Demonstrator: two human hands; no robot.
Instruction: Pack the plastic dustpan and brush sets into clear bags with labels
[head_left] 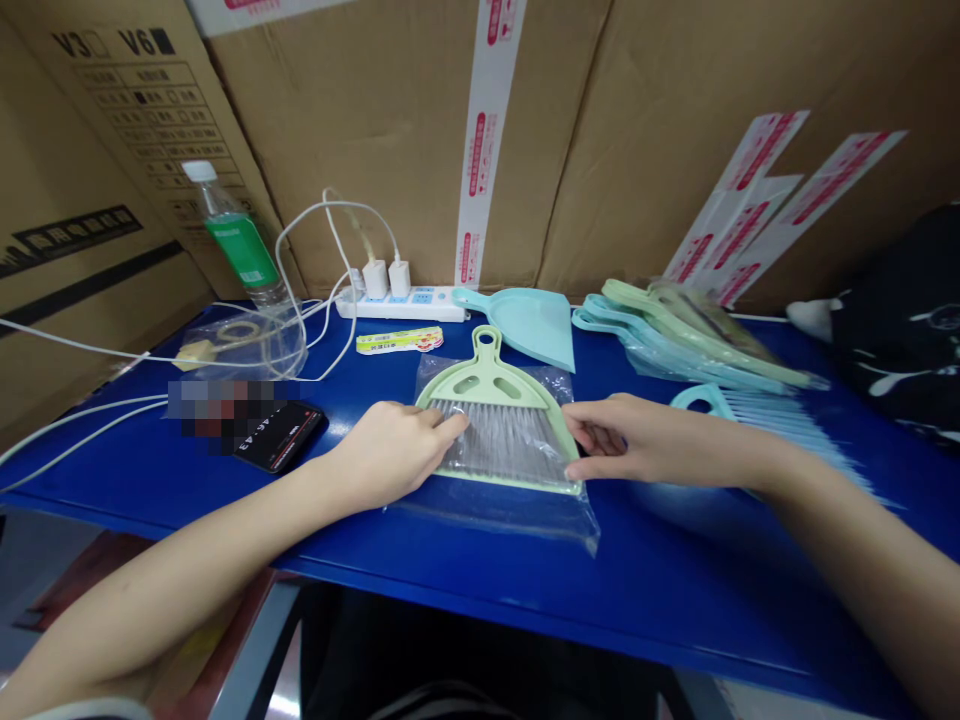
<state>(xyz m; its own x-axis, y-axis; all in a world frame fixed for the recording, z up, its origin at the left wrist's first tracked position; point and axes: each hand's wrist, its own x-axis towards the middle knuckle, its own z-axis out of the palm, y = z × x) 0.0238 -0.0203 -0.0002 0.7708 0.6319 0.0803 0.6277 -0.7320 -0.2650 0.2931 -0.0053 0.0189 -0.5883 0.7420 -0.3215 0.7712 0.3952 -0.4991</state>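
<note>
A light green dustpan (pixel 531 378) lies flat on the table in a clear plastic bag (pixel 517 515), with a grey-bristled hand brush (pixel 495 435) nested in it. My left hand (pixel 397 450) grips the dustpan's left edge, its thumb over the bristles and its other fingertips hidden. At the right edge, my right hand (pixel 611 435) has curled fingers and a thumb against the dustpan near its front corner. Just behind is a loose blue dustpan (pixel 529 318). Beyond my right wrist lies a blue brush (pixel 787 425), partly covered by the forearm.
Several bagged green and blue sets (pixel 675 335) are piled at the back right, near a dark patterned bag (pixel 900 320). At the back stand a power strip (pixel 405 303) with chargers and a bottle (pixel 244 245). A phone (pixel 281 437) lies left, among white cables. Cardboard boxes (pixel 375 120) wall the back.
</note>
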